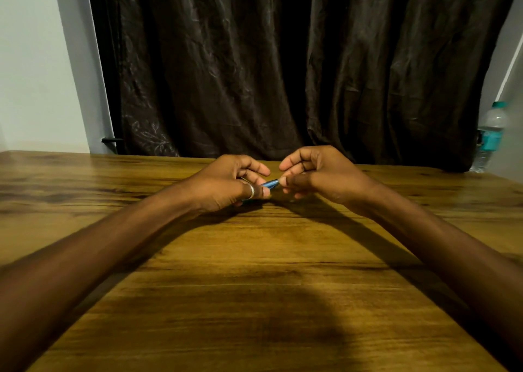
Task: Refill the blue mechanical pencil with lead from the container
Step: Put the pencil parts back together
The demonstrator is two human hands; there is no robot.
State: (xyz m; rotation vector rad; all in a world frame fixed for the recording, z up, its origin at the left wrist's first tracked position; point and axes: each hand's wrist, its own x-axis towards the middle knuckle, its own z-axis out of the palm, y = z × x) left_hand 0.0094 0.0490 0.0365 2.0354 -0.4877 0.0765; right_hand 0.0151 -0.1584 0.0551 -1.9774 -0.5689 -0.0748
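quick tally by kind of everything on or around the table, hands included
hands: 2, left hand and right hand
blue mechanical pencil: 1, held between both hands
ring: 1, on the left hand
water bottle: 1, at the far right edge
curtain: 1
table: 1
lead container: 0 in view
total: 7

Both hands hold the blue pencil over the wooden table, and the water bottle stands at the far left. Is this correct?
Not quite. The head view shows the bottle at the far right, not the left. The rest is right: both the left hand and right hand hold the pencil over the table.
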